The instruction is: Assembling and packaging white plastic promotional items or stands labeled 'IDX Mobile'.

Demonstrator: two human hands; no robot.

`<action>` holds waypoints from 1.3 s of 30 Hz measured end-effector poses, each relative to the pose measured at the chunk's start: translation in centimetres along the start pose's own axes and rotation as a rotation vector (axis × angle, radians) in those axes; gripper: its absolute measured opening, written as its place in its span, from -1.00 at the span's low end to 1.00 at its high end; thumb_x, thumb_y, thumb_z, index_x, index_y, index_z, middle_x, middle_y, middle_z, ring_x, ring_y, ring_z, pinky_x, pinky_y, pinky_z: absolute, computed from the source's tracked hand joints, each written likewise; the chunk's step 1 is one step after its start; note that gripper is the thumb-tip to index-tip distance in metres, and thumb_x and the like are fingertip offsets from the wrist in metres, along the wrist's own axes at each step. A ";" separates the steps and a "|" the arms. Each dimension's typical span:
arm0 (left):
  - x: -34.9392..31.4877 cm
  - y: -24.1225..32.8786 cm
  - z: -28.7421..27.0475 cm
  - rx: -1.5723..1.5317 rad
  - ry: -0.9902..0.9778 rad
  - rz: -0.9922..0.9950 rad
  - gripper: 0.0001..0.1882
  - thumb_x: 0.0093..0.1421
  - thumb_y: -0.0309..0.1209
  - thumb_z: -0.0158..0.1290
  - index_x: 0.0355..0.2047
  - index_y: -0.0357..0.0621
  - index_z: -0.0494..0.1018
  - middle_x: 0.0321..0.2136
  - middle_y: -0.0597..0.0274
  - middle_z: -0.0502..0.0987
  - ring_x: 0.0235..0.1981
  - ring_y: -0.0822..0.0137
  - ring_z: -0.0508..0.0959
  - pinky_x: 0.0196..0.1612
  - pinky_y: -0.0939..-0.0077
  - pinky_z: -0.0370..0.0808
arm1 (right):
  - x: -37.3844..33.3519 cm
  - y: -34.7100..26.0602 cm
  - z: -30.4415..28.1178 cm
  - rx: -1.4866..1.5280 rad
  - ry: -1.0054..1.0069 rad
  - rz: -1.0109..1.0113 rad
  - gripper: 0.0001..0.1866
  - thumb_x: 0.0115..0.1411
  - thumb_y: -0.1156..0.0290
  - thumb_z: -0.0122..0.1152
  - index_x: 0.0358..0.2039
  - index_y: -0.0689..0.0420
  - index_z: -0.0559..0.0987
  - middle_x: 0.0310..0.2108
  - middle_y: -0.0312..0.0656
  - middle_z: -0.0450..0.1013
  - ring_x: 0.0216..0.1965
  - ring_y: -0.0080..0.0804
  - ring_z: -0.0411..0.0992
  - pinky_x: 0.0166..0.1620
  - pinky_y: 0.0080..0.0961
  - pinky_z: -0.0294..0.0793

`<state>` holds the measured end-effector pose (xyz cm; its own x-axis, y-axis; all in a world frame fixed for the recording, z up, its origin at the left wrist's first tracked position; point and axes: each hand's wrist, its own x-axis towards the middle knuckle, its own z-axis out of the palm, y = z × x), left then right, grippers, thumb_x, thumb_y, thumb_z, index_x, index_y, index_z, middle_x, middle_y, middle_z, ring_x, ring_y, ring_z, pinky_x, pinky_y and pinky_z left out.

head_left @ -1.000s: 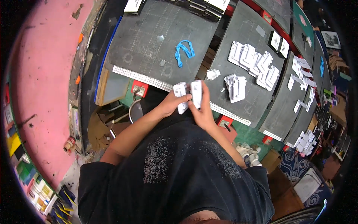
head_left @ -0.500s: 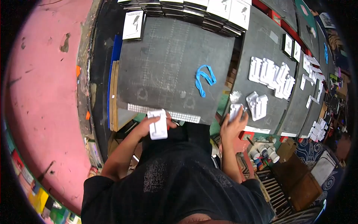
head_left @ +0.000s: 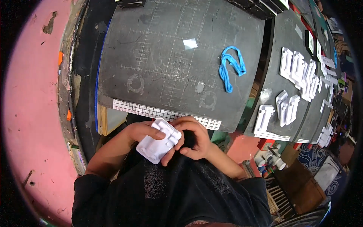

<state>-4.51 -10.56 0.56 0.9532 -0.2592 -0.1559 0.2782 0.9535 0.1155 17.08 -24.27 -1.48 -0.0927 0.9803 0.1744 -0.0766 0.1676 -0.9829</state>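
Note:
A white moulded plastic tray (head_left: 159, 140) is tilted in front of my body, below the near edge of the mat. My left hand (head_left: 145, 131) grips it, with the thumb pressed on its upper face and fingers underneath. My right hand (head_left: 196, 138) is at the tray's right edge with its fingers curled against it; the fingertips are partly hidden. Another white tray (head_left: 264, 119) lies at the near edge of the right-hand board, beside two more trays (head_left: 287, 108).
A twisted blue cloth strip (head_left: 231, 68) and a small pale square (head_left: 190, 44) lie on the dark mat (head_left: 151, 75). Several white trays (head_left: 298, 72) overlap on the right board near a crumpled clear wrapper (head_left: 265, 95). Boxes (head_left: 261, 7) stand at the back.
My right hand has left the tray on the right board and come to the tray in my left hand. That tray has tilted. A small pale square now shows on the mat. The view has shifted.

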 end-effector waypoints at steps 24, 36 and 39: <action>2.8 -1.0 -1.9 0.472 -0.473 0.246 -0.14 0.15 0.19 0.37 -0.16 -0.60 0.50 -0.43 -0.17 0.66 -0.49 0.07 0.75 -0.39 0.26 0.73 | -15.8 45.0 9.1 -0.480 -0.495 0.979 -0.47 0.41 0.32 0.21 0.36 0.17 0.57 0.35 0.17 0.52 0.31 0.16 0.53 0.29 -0.05 0.55; 3.0 1.0 -1.6 0.370 -0.471 -0.203 -0.30 0.28 0.07 0.24 -0.04 -0.49 0.47 -0.41 0.06 0.62 -0.44 0.26 0.68 -0.37 0.43 0.57 | -11.7 44.7 5.8 -0.447 -0.394 0.734 -0.44 0.41 0.27 0.19 0.38 0.13 0.56 0.37 0.15 0.51 0.33 0.11 0.53 0.31 -0.05 0.54; 2.9 0.3 -1.3 0.210 -0.385 -0.111 -0.32 0.27 0.08 0.24 -0.08 -0.44 0.49 -0.40 0.03 0.67 -0.48 0.17 0.71 -0.39 0.33 0.65 | -12.0 43.3 5.2 -0.454 -0.313 0.648 -0.45 0.42 0.26 0.19 0.38 0.13 0.57 0.37 0.15 0.51 0.33 0.10 0.53 0.31 -0.05 0.54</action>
<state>-1.84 -10.81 -1.10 0.8797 -0.4345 0.1934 0.3616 0.8752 0.3215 9.67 -29.28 -45.82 -0.2564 0.8339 -0.4888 0.4862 -0.3258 -0.8108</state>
